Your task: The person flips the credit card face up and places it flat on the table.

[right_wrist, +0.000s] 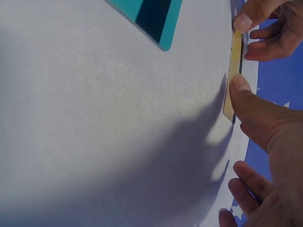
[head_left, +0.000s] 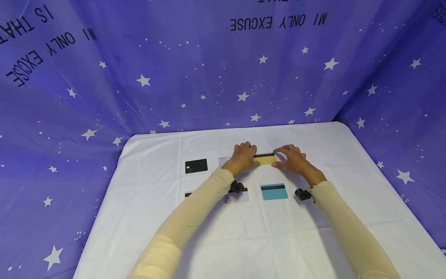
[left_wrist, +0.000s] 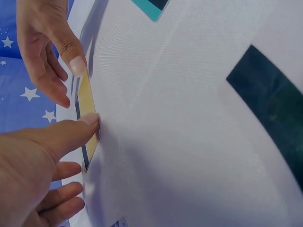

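A yellow card with a dark stripe (head_left: 265, 159) lies low over the far part of the table, between both hands. My left hand (head_left: 244, 157) holds its left end, thumb (left_wrist: 88, 118) on the near edge; the forefinger is partly hidden. At the other end my right hand (head_left: 292, 158) grips the card with thumb (right_wrist: 240, 84) and forefinger. Whether the card touches the cloth I cannot tell. Nearer to me lies a blue card with a dark stripe (head_left: 274, 192). A pale card (head_left: 223, 161) shows partly behind the left hand.
A black VIP card (head_left: 196, 166) lies at the left of the far row. In the near row, a pale striped card (head_left: 240, 197) and another striped card (head_left: 188, 194) are partly covered by the left sleeve. A purple starry curtain (head_left: 223, 77) surrounds the white-clothed table (head_left: 146, 217).
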{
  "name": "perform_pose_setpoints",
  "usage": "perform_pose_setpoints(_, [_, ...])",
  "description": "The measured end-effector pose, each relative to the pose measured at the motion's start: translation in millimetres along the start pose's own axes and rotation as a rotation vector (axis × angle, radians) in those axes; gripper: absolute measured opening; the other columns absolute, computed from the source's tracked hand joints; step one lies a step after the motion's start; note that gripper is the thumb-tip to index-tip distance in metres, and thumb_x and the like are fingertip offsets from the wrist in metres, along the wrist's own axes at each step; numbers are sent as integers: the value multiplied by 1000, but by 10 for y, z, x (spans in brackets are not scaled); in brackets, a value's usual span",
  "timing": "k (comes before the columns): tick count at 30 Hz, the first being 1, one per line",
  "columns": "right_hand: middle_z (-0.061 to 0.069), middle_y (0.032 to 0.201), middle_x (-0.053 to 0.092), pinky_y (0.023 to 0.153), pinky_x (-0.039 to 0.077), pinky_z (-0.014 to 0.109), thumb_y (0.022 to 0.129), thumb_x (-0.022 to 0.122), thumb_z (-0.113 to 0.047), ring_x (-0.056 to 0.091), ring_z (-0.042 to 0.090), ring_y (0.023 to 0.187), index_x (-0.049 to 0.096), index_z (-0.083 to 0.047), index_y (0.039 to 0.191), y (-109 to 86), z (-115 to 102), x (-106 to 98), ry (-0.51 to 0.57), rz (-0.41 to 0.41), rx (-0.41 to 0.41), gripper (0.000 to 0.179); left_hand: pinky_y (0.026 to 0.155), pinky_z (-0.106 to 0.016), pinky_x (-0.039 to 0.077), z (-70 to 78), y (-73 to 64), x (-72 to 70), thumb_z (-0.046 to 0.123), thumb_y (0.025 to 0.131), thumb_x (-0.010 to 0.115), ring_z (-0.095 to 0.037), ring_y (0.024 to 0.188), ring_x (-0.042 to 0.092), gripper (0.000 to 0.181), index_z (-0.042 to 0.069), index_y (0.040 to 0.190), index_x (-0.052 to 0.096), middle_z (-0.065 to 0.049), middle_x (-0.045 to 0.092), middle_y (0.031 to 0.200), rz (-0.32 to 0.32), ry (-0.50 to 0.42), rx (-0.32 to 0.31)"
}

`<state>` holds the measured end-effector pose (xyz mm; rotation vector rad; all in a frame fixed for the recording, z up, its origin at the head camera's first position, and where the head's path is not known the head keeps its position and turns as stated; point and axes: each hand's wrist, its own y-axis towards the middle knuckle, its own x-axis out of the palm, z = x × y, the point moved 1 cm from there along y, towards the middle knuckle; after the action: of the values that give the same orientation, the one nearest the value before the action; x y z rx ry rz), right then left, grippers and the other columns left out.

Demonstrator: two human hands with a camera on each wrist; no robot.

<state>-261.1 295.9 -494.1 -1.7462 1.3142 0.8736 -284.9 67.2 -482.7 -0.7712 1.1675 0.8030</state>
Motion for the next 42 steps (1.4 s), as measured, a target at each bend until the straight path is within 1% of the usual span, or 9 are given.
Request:
perform_pose_setpoints(7, [26, 156, 41, 103, 27, 68, 99, 76, -35, 32, 51, 144, 59, -15, 148, 0, -5, 19, -25, 15, -7, 55, 108, -45, 35, -12, -23, -20, 50, 97, 74, -23, 122, 51, 55, 14, 137, 60, -4, 55, 133, -6, -39, -2])
perform_pose_setpoints(11, [26, 157, 40, 105, 27, 67, 100, 75, -34, 32, 50, 144, 58, -15, 148, -8, 2, 30, -22, 17, 10, 54, 107, -44, 35, -19, -9, -7, 49, 97, 75, -23, 120, 50, 55, 13, 135, 60, -4, 55, 131, -1, -56, 2])
perform_pose_setpoints(15, [26, 156, 41, 105, 27, 68, 100, 75, -34, 33, 51, 144, 59, -15, 147, -11, -11, 29, -23, 30, -3, 53, 107, -43, 35, -10, 2, -4, 47, 96, 76, -23, 117, 50, 53, 11, 132, 60, -5, 55, 128, 3, -78, 0])
perform_pose_setpoints(18, [27, 155, 43, 103, 28, 68, 100, 75, -32, 34, 52, 143, 59, -15, 147, -14, -32, 14, -24, 34, -20, 52, 106, -43, 36, 3, 3, -10, 47, 96, 76, -23, 118, 50, 53, 10, 132, 60, -5, 55, 128, -2, -78, -1])
perform_pose_setpoints(26, [27, 157, 41, 104, 28, 68, 101, 74, -30, 32, 52, 145, 58, -15, 148, 18, -40, 5, -24, 4, -19, 52, 104, -42, 37, 2, 21, -7, 47, 98, 74, -23, 119, 49, 58, 8, 136, 56, -6, 53, 130, -28, -53, 2])
perform_pose_setpoints(32, [29, 160, 35, 105, 28, 71, 100, 75, -32, 29, 54, 145, 56, -16, 145, 64, -60, -30, -30, -35, -5, 51, 101, -41, 35, 0, 48, -7, 46, 98, 75, -22, 114, 45, 56, 8, 132, 53, -5, 50, 125, -58, -61, -11])
perform_pose_setpoints(36, [29, 161, 33, 106, 28, 71, 99, 75, -33, 28, 54, 146, 55, -17, 145, 90, -52, -35, -34, -54, -5, 52, 98, -40, 35, 6, 82, 4, 47, 97, 75, -22, 112, 45, 58, 7, 132, 51, -5, 48, 123, -71, -44, -25])
perform_pose_setpoints(39, [29, 161, 34, 105, 28, 70, 100, 75, -31, 28, 54, 146, 53, -16, 147, 84, -44, -32, -35, -56, -19, 54, 97, -40, 35, 11, 98, 9, 47, 97, 76, -22, 111, 45, 59, 7, 131, 49, -5, 48, 121, -73, -46, -28])
perform_pose_setpoints(42, [28, 160, 35, 105, 28, 70, 100, 75, -30, 29, 54, 146, 53, -16, 149, 72, -40, -28, -32, -40, -35, 55, 98, -40, 35, 11, 97, 2, 45, 96, 77, -22, 111, 46, 57, 7, 129, 49, -5, 49, 121, -70, -67, -27])
